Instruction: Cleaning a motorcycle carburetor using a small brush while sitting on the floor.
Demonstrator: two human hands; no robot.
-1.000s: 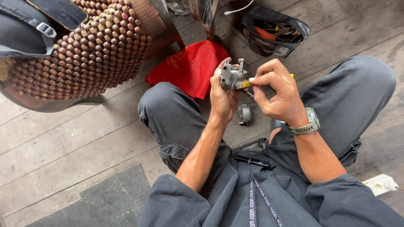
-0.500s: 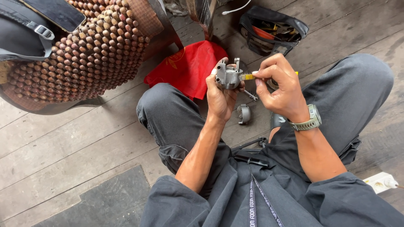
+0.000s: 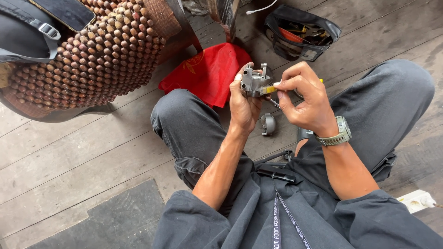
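Left hand (image 3: 243, 107) grips metal part (image 3: 255, 81); right hand (image 3: 305, 102) pinches yellow tool (image 3: 269, 90) against it.

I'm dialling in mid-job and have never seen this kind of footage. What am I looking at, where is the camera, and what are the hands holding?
There is no machine here: a person sits cross-legged on a wooden plank floor, filmed by a camera on their own head looking down. The left hand grips a small grey metal part. The right hand, with a wristwatch, pinches a thin yellow-handled tool against that part. On the floor lie a round metal piece, a red cloth, an open black tool pouch and a white power strip. A beaded seat cover is at upper left.
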